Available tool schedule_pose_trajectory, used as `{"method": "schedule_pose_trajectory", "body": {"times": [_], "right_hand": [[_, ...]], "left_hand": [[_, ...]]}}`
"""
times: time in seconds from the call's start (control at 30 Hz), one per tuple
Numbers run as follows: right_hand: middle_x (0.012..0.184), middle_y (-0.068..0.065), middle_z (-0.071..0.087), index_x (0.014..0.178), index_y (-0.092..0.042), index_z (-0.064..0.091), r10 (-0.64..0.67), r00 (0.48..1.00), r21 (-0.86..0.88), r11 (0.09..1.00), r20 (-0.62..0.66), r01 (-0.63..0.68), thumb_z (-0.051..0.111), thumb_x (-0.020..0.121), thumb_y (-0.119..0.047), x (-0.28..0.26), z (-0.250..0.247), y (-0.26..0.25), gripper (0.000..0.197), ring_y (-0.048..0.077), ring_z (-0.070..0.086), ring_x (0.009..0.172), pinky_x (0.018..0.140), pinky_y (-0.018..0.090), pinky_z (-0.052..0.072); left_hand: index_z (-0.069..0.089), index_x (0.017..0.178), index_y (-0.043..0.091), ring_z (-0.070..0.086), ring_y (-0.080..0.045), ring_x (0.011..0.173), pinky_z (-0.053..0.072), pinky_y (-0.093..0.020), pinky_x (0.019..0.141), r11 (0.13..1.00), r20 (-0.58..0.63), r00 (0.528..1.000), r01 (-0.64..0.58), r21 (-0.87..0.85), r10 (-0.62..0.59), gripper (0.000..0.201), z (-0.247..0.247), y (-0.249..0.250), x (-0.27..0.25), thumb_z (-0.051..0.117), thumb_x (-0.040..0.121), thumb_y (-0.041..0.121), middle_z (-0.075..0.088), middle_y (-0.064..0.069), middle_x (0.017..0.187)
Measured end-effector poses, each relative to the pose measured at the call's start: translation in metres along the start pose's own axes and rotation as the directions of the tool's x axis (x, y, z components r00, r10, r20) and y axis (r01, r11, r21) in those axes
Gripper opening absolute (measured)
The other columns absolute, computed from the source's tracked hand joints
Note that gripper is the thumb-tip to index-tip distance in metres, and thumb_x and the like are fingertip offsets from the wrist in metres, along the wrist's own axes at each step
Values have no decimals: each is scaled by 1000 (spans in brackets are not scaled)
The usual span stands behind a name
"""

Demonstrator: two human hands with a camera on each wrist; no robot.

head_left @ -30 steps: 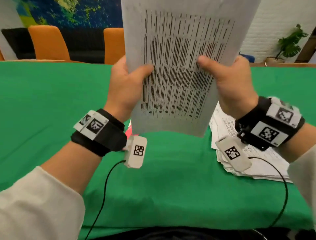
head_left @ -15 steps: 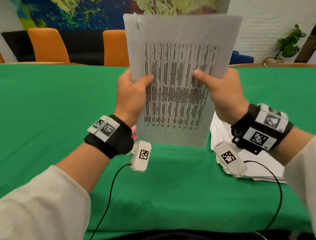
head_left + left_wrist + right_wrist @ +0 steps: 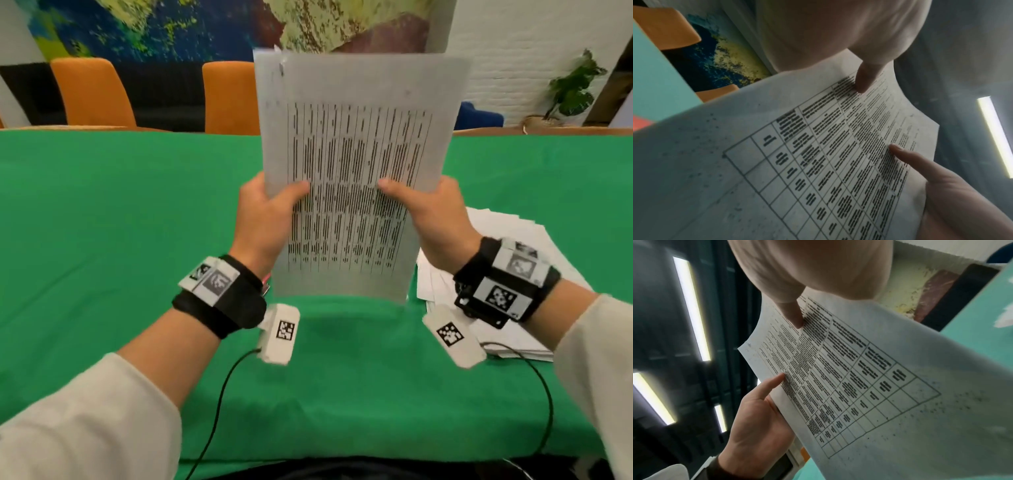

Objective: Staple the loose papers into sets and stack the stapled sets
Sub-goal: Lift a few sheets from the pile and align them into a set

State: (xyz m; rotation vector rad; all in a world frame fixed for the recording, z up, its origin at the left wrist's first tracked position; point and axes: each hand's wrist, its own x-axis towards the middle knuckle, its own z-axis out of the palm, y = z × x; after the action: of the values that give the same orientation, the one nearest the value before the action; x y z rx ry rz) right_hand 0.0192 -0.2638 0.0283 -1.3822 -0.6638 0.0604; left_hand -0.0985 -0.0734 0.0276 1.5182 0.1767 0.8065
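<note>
A set of printed sheets (image 3: 356, 137) with a dense table stands upright over the green table (image 3: 102, 240). A staple-like mark shows at its top left corner. My left hand (image 3: 270, 212) grips its left edge, thumb in front. My right hand (image 3: 431, 212) grips the right edge the same way. In the left wrist view the sheets (image 3: 818, 162) lie under my left thumb (image 3: 865, 78). In the right wrist view my right thumb (image 3: 795, 316) presses on the sheets (image 3: 879, 386). A pile of loose papers (image 3: 513, 236) lies on the table at right.
A red object (image 3: 266, 285), perhaps the stapler, peeks out behind my left wrist. Orange chairs (image 3: 92, 92) stand beyond the table's far edge. A potted plant (image 3: 572, 89) is at the far right. Cables trail from both wrist units toward the near edge.
The held sheets and both hands have moved down and away from my head; the top edge of the sheets is now in view. Both grips are unchanged.
</note>
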Motion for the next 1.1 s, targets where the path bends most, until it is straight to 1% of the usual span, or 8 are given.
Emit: {"method": "schedule_pose_trajectory", "body": {"times": [0.13,0.3,0.4,0.53,0.63,0.73,0.97,1.1], "right_hand": [[116,6,77,114,-17,72,-81,997,34,996,9,81,73,94,-5,3,-2,-12,23,24,74,109,93,42,61],[109,0,79,111,-23,72,86,996,-107,991,15,-84,74,93,-15,-20,-3,28,20,18,75,103,98,49,59],[110,4,79,110,-23,73,117,993,-107,988,7,-115,75,93,-16,-20,-2,28,18,23,75,104,98,53,58],[107,5,79,106,-21,74,67,998,-49,997,6,-66,73,94,-12,-13,0,12,15,23,76,101,92,45,62],[110,6,79,111,-18,73,134,991,-63,989,30,-132,71,96,-14,-17,1,23,16,24,76,103,95,49,60],[112,9,79,120,-13,70,299,952,-16,954,69,-299,67,99,-13,-24,-1,37,21,27,76,103,98,56,57],[119,17,76,128,-6,66,421,884,23,901,202,-434,63,99,-12,-34,-12,31,29,37,74,109,98,54,57],[112,18,77,120,-7,67,536,812,-30,838,229,-545,62,100,-11,-50,-18,39,21,35,77,99,85,47,64]], "left_hand": [[71,123,9,73,-22,111,57,-51,102,998,12,998,-58,-10,58,30,0,11,4,66,94,14,77,-4,118],[72,110,14,71,-40,104,56,-62,96,997,20,997,70,40,-71,21,-6,-31,-24,70,91,23,76,-16,111],[74,106,15,75,-34,101,58,-60,95,996,17,997,79,44,-79,12,-6,-32,-22,68,96,12,79,-9,105],[75,103,15,74,-36,102,58,-59,94,999,-11,998,55,-3,-55,13,-5,-15,-10,69,92,15,79,-12,107],[75,101,15,75,-36,101,58,-60,94,993,1,993,119,19,-119,10,-9,-27,-16,67,94,13,79,-12,105],[74,106,13,76,-29,100,59,-56,96,963,39,965,255,84,-259,10,-13,-41,-26,65,100,11,80,-7,105],[71,120,10,74,-32,108,59,-50,93,879,158,865,466,96,-476,21,-27,-40,-25,62,101,12,79,-9,112],[71,115,11,78,-23,87,61,-35,68,837,210,821,467,287,-530,16,-46,-52,-33,62,102,11,81,-4,101]]}}
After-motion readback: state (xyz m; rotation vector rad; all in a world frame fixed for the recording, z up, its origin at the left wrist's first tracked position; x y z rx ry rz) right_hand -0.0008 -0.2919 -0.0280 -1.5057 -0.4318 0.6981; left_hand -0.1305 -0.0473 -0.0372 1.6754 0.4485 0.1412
